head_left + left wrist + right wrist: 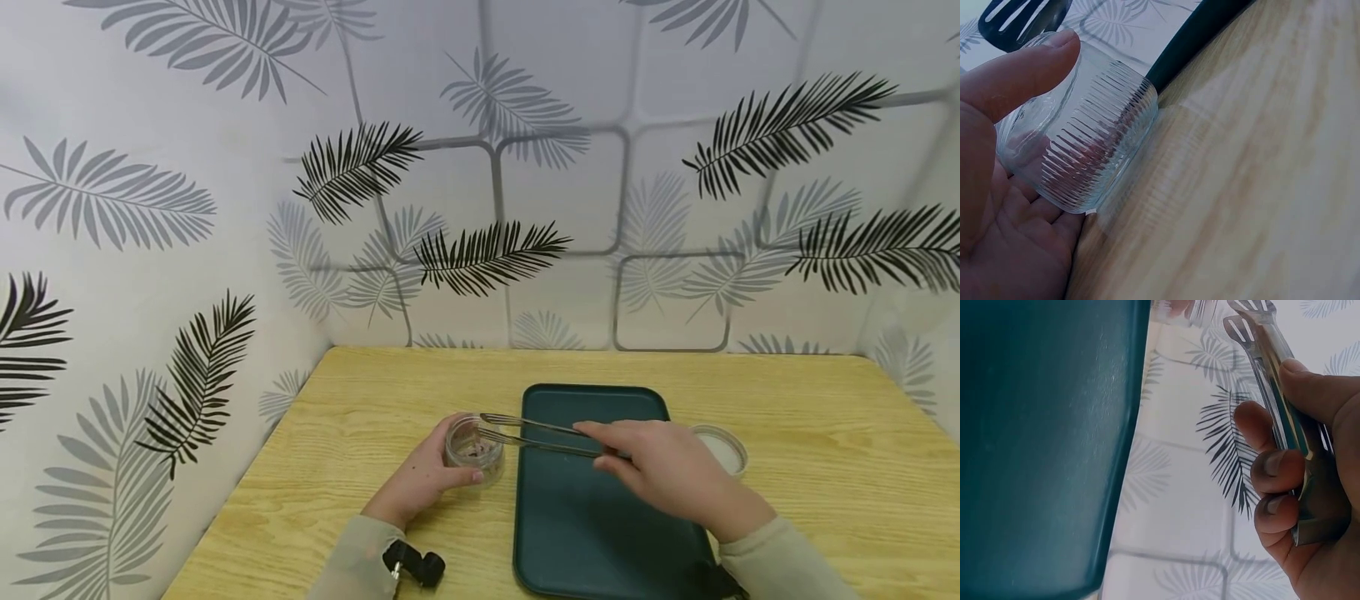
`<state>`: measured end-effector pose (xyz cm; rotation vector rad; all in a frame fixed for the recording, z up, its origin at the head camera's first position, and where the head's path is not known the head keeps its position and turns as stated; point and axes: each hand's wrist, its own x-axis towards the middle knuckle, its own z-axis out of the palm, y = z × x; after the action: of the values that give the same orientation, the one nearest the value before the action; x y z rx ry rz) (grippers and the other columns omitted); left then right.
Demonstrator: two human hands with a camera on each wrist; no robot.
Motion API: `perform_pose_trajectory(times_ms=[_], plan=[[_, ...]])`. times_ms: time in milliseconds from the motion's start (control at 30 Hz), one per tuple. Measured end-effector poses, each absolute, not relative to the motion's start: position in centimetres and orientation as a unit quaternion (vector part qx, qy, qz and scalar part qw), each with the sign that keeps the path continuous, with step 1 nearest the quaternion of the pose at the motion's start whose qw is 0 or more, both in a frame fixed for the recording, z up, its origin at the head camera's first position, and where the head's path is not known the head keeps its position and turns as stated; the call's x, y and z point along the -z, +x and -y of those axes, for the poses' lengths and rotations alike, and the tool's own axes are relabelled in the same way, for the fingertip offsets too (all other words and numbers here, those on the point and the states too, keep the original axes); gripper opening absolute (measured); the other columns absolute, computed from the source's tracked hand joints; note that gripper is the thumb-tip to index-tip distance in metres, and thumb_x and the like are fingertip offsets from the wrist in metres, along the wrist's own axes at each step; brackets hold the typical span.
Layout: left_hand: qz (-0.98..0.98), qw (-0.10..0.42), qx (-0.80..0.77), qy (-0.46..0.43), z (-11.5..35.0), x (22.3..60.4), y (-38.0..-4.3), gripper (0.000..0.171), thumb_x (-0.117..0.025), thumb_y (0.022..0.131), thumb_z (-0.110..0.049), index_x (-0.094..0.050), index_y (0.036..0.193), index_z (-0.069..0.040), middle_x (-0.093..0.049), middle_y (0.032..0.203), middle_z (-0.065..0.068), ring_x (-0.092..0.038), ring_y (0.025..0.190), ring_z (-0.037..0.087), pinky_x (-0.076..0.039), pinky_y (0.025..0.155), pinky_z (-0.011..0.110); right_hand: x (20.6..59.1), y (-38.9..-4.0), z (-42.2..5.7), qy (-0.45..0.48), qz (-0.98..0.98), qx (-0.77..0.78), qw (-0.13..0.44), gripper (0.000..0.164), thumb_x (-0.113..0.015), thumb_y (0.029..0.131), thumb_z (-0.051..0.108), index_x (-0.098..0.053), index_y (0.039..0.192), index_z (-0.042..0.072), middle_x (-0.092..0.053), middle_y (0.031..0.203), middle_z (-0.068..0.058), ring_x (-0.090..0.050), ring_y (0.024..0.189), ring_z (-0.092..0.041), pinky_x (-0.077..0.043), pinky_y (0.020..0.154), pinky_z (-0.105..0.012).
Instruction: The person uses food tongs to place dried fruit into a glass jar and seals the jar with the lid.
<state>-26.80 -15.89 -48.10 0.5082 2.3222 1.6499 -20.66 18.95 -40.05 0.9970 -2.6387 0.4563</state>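
Note:
My left hand grips a clear glass jar on the table, thumb on the near side and fingers round the far side. Ribbed lower walls show on the jar in the left wrist view, with reddish-brown bits seen through the glass. Metal tongs are held in my right hand, their slotted tips apart at the jar's mouth. In the right wrist view, the thumb and curled fingers wrap the arms of the tongs.
A dark green rectangular tray lies right of the jar, beneath the tongs and right hand. Beyond that hand sits a round, pale lid-like piece, partly covered by it. Patterned walls stand behind and left of the wooden table.

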Motion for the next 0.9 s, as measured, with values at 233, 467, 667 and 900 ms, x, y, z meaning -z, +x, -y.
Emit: perform_pose_trajectory(times_ms=[233,467,667,900], plan=[[-0.793,0.126,-0.568,0.181,16.0,47.9,-26.8,0.082,-0.083,0.086,-0.023,-0.037,0.154,-0.021,-0.047,0.151,0.005,-0.048,0.133,0.025,-0.036,0.109,0.045,40.4,-20.4,-20.9,0.310,0.932,-0.144,0.122,0.052,-0.073,0.094,0.032,-0.060,0.143,0.022,-0.065,0.091,0.019,-0.051,0.066,0.006,-0.041,0.054,-0.024],[-0.789,0.131,-0.572,0.184,16.1,47.7,-26.6,0.082,-0.083,0.087,-0.024,-0.037,0.155,-0.021,-0.046,0.152,0.006,-0.047,0.134,0.025,-0.034,0.109,0.047,41.4,-20.0,-24.1,0.262,0.951,-0.130,0.099,0.054,-0.075,0.092,0.031,-0.061,0.142,0.019,-0.058,0.084,0.023,-0.047,0.065,0.005,-0.042,0.057,-0.027],[-0.788,0.133,-0.572,0.186,16.1,47.8,-26.7,0.083,-0.083,0.087,-0.027,-0.036,0.155,-0.020,-0.046,0.152,0.007,-0.046,0.135,0.026,-0.033,0.110,0.049,41.9,-19.2,-27.3,0.209,0.966,-0.126,0.087,0.052,-0.075,0.092,0.032,-0.062,0.141,0.018,-0.061,0.091,0.019,-0.047,0.066,0.003,-0.042,0.056,-0.028],[-0.792,0.135,-0.567,0.180,16.2,48.0,-26.9,0.084,-0.084,0.085,-0.030,-0.037,0.154,-0.024,-0.047,0.151,0.002,-0.046,0.135,0.022,-0.033,0.110,0.047,42.7,-18.9,-30.6,0.146,0.979,-0.131,0.054,0.057,-0.073,0.093,0.038,-0.058,0.143,0.017,-0.058,0.085,0.018,-0.039,0.055,-0.002,-0.033,0.052,-0.030]])
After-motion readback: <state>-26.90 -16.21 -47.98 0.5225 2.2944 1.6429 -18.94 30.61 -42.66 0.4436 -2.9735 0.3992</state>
